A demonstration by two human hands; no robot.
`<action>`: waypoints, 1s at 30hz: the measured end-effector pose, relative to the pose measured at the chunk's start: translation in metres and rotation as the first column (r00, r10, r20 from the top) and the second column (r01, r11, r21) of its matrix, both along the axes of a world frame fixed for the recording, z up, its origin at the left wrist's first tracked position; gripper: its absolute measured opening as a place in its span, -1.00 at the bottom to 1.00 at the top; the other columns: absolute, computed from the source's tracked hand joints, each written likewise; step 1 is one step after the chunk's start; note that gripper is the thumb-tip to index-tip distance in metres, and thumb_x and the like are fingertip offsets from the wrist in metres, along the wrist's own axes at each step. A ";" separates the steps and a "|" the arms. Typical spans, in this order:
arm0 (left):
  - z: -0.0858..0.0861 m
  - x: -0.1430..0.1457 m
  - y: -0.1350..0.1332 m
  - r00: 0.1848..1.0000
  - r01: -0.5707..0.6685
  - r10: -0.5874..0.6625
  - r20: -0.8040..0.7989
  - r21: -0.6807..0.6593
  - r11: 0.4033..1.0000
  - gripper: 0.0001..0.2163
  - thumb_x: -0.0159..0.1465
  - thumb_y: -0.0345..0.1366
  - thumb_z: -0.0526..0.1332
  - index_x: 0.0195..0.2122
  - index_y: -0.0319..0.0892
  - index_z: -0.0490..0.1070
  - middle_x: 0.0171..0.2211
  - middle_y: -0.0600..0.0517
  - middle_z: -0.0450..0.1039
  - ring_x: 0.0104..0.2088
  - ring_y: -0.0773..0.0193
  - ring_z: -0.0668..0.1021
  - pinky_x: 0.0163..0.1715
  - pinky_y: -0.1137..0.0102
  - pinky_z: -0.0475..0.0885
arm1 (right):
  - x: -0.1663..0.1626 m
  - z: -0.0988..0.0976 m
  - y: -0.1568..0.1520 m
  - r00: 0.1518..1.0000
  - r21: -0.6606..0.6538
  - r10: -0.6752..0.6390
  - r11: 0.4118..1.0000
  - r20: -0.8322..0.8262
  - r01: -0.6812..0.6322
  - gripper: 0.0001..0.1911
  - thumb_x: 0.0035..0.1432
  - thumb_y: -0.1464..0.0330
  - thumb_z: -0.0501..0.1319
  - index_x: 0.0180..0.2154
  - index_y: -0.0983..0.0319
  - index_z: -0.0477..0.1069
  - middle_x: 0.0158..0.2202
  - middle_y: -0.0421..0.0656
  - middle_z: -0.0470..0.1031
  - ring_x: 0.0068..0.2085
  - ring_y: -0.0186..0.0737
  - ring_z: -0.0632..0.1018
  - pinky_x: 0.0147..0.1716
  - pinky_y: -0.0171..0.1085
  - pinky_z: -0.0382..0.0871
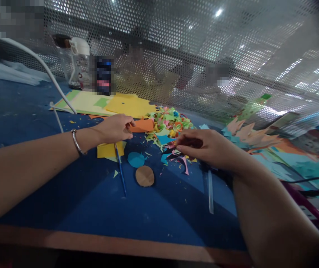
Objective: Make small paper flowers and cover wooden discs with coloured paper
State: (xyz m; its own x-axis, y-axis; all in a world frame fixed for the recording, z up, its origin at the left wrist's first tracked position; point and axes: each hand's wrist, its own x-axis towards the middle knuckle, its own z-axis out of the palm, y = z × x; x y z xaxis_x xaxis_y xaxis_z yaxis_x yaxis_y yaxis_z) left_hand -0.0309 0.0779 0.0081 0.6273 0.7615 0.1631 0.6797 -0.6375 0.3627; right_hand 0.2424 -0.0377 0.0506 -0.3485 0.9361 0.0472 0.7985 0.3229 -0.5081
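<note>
My left hand (pixel 116 128) has its thumb and fingers around the left end of a piece of orange paper (pixel 143 125), which reaches to the scrap heap. My right hand (pixel 201 145) is curled, thumb against fingertips, at the near right side of the heap of coloured paper scraps (pixel 173 121). A dark, thin shape lies by its fingertips; whether it is held I cannot tell. Between and below the hands lie a blue paper disc (pixel 136 159) and a brown paper disc (pixel 144 176). Under my left wrist are yellow paper (pixel 107 150) and a slim blue stick, perhaps a pen (pixel 121 171).
Yellow sheets (pixel 131 105) and pale green sheets (pixel 81 102) lie behind my left hand. Bottles (pixel 79 65) stand by a perforated screen (pixel 153 67). A white cable (pixel 40 61) arches at left. Right are a clear strip (pixel 210 191) and layered paper cutouts (pixel 251 134).
</note>
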 end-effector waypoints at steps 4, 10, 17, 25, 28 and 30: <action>-0.002 0.000 0.003 0.994 0.005 -0.001 0.110 -0.042 0.999 -0.60 0.07 -0.31 0.30 -0.04 -0.29 0.45 -0.18 -0.13 0.55 -0.27 0.19 0.57 -0.28 0.35 0.43 | -0.001 0.001 -0.001 1.000 -0.027 -0.002 1.000 0.001 0.002 -0.81 0.23 0.22 0.20 -0.27 0.20 0.49 -0.40 -0.17 0.52 -0.43 -0.27 0.49 -0.44 -0.28 0.32; -0.006 0.000 0.006 0.982 -0.021 0.032 0.186 -0.059 0.998 -0.69 0.09 -0.35 0.26 -0.11 -0.25 0.48 -0.29 -0.05 0.55 -0.37 0.27 0.54 -0.34 0.38 0.41 | -0.006 0.005 -0.003 1.000 -0.015 -0.002 1.000 0.026 0.002 -0.78 0.23 0.20 0.20 -0.27 0.20 0.50 -0.42 -0.17 0.52 -0.43 -0.27 0.48 -0.44 -0.28 0.30; -0.007 0.001 0.004 0.974 -0.021 0.029 0.223 -0.041 0.999 -0.75 0.13 -0.36 0.22 -0.14 -0.23 0.48 -0.38 0.00 0.54 -0.41 0.31 0.52 -0.39 0.41 0.42 | -0.011 0.006 -0.005 0.997 0.018 0.013 1.000 0.079 -0.014 -0.71 0.26 0.13 0.17 -0.31 0.21 0.48 -0.49 -0.21 0.43 -0.48 -0.31 0.41 -0.50 -0.30 0.22; -0.007 0.003 0.007 0.943 -0.051 0.061 0.328 -0.040 0.998 -0.81 0.17 -0.32 0.23 -0.21 -0.22 0.51 -0.22 -0.07 0.60 -0.30 0.25 0.56 -0.25 0.36 0.47 | -0.017 0.009 -0.009 0.989 0.076 0.035 0.996 0.142 -0.047 -0.73 0.23 0.17 0.16 -0.38 0.20 0.46 -0.53 -0.19 0.44 -0.51 -0.28 0.40 -0.51 -0.30 0.19; -0.002 -0.006 0.019 0.927 -0.169 0.125 0.353 0.095 0.981 -0.79 0.21 -0.37 0.15 -0.18 -0.21 0.52 -0.13 -0.07 0.60 -0.20 0.20 0.57 -0.15 0.33 0.45 | -0.018 0.007 -0.009 0.985 0.100 0.051 0.993 0.165 -0.068 -0.76 0.21 0.19 0.17 -0.36 0.19 0.49 -0.53 -0.18 0.47 -0.53 -0.28 0.41 -0.52 -0.29 0.18; 0.000 -0.012 0.027 0.903 -0.256 0.193 0.383 0.120 0.959 -0.77 0.23 -0.40 0.10 -0.18 -0.21 0.53 -0.11 -0.06 0.61 -0.17 0.19 0.57 -0.11 0.33 0.44 | -0.018 0.004 -0.009 0.983 0.132 0.054 0.988 0.174 -0.077 -0.76 0.22 0.20 0.17 -0.34 0.19 0.51 -0.51 -0.17 0.50 -0.52 -0.27 0.42 -0.51 -0.28 0.18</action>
